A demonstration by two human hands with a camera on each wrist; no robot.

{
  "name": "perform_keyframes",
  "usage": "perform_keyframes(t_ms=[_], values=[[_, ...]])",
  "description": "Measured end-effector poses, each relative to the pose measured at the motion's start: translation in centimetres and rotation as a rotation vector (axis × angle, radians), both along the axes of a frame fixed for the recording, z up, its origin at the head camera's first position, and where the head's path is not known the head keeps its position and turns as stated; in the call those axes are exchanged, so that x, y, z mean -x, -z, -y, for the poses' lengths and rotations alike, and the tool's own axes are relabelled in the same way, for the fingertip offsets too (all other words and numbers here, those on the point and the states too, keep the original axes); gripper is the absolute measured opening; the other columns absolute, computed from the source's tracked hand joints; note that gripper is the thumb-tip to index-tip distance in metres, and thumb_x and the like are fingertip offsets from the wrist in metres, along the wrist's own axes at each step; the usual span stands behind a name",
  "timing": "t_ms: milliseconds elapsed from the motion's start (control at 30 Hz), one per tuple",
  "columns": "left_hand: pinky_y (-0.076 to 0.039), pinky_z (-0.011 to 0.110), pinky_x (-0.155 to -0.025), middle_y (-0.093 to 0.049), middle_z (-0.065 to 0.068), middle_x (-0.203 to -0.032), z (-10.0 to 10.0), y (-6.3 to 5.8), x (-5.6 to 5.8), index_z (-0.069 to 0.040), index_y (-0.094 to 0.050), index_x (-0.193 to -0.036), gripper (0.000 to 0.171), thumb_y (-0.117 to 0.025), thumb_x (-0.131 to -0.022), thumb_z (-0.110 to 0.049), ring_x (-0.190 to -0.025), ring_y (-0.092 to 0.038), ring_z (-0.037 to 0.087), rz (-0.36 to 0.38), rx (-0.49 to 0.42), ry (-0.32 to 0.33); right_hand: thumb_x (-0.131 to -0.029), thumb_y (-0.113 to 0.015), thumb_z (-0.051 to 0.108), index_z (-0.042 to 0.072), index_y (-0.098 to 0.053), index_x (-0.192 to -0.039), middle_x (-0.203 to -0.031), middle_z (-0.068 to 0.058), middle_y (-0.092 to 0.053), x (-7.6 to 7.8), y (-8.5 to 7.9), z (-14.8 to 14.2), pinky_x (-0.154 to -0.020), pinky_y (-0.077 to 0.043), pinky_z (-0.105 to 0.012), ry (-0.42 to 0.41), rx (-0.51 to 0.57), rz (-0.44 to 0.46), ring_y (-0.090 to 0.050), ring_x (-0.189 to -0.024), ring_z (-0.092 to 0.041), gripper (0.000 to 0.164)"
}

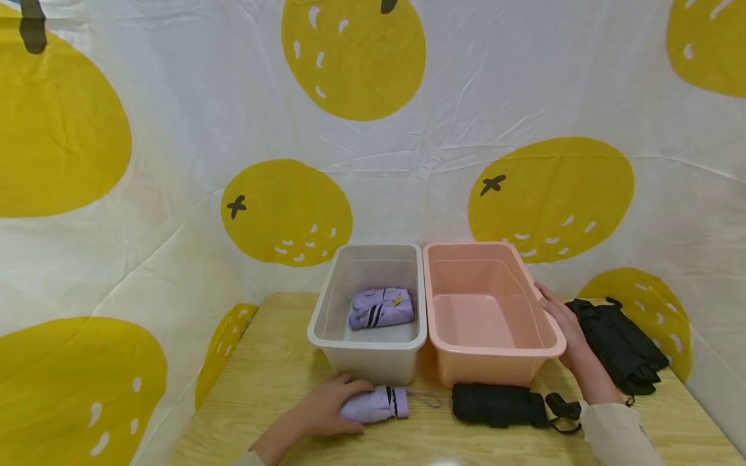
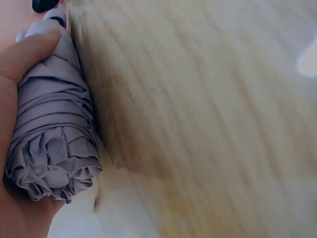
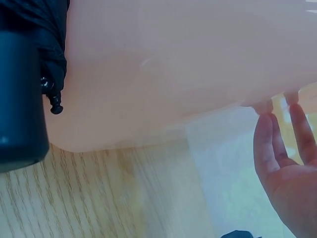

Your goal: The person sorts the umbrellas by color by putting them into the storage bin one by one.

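In front of the light grey bin (image 1: 370, 362), my left hand (image 1: 326, 408) holds a lavender folding umbrella (image 1: 370, 406) lying on the table. The left wrist view shows the thumb over this folded umbrella (image 2: 54, 109), its gathered end toward the camera. My right hand (image 1: 566, 329) touches the right side of the pink bin (image 1: 495, 353); its fingers look nearly straight in the right wrist view. A second lavender umbrella (image 1: 381, 308) lies inside the grey bin. Below the pink bin rests a folded black umbrella (image 1: 498, 406) with a curved handle.
The two bins stand side by side at the back of the wooden table (image 1: 262, 362). To the right of my right arm lies another black umbrella (image 1: 618, 346), loosely folded. A white cloth (image 1: 396, 181) with yellow fruit prints hangs behind and at both sides.
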State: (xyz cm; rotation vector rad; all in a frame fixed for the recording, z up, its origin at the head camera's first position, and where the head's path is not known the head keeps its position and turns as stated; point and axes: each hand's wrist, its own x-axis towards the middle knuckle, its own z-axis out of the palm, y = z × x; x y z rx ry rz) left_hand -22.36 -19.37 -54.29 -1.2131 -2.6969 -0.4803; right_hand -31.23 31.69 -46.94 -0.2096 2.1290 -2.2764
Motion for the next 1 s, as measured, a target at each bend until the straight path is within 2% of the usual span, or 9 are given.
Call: perform_keyframes(t_ms=[233, 433, 533, 633, 767, 1000], values=[[-0.047, 0.036, -0.086, -0.055, -0.008, -0.125, 2.8, -0.7, -0.9, -0.031, -0.053, -0.134, 0.072, -0.079, -0.072, -0.055, -0.105, -0.054, 0.010, 0.159, -0.071, -0.065, -0.105, -0.041, 0.034, 0.029, -0.016, -0.156, -0.162, -0.003, -0.007, 0.1, 0.2, -0.3, -0.085, -0.042, -0.012, -0.004, 0.029, 0.007, -0.025, -0.139, -0.012, 0.058], [-0.047, 0.033, -0.082, -0.059, -0.014, -0.118, 5.7, -0.9, -1.9, -0.034, -0.054, -0.127, 0.065, -0.080, -0.072, -0.055, -0.099, -0.055, 0.006, 0.307, -0.114, -0.173, -0.105, -0.041, 0.034, 0.028, -0.015, -0.157, -0.162, -0.005, -0.006, 0.1, 0.1, -0.3, -0.085, -0.042, -0.012, -0.005, 0.017, 0.009, -0.026, -0.138, -0.013, 0.058], [-0.047, 0.033, -0.079, -0.059, -0.014, -0.115, 7.3, -1.0, -2.2, -0.034, -0.055, -0.125, 0.063, -0.082, -0.071, -0.053, -0.095, -0.056, 0.007, 0.335, -0.146, -0.210, -0.105, -0.041, 0.033, 0.028, -0.016, -0.156, -0.162, -0.004, -0.008, 0.0, 0.0, -0.2, -0.086, -0.042, -0.012, -0.007, 0.023, 0.002, -0.033, -0.132, -0.005, 0.058], [-0.047, 0.032, -0.078, -0.059, -0.013, -0.114, 8.7, -1.1, -2.5, -0.034, -0.054, -0.125, 0.063, -0.082, -0.071, -0.051, -0.095, -0.056, 0.009, 0.356, -0.171, -0.237, -0.105, -0.042, 0.032, 0.027, -0.016, -0.156, -0.162, -0.002, -0.008, 0.0, -0.2, -0.1, -0.086, -0.042, -0.012, -0.013, 0.045, -0.007, -0.035, -0.130, -0.001, 0.058], [-0.046, 0.030, -0.076, -0.060, -0.010, -0.112, 10.5, -0.9, -2.6, -0.035, -0.054, -0.125, 0.063, -0.083, -0.071, -0.050, -0.093, -0.056, 0.009, 0.390, -0.198, -0.289, -0.105, -0.042, 0.033, 0.028, -0.015, -0.156, -0.162, 0.000, -0.007, -0.1, -0.4, -0.1, -0.086, -0.041, -0.011, -0.019, 0.053, -0.003, -0.026, -0.138, -0.007, 0.058], [-0.046, 0.029, -0.070, -0.062, 0.000, -0.105, 13.1, -1.0, -1.8, -0.030, -0.056, -0.120, 0.061, -0.086, -0.069, -0.044, -0.089, -0.057, 0.015, 0.371, -0.261, -0.365, -0.104, -0.042, 0.035, 0.030, -0.017, -0.156, -0.162, 0.000, -0.007, -0.2, -0.3, 0.0, -0.083, -0.042, -0.010, -0.013, 0.015, 0.004, -0.022, -0.140, -0.013, 0.058]])
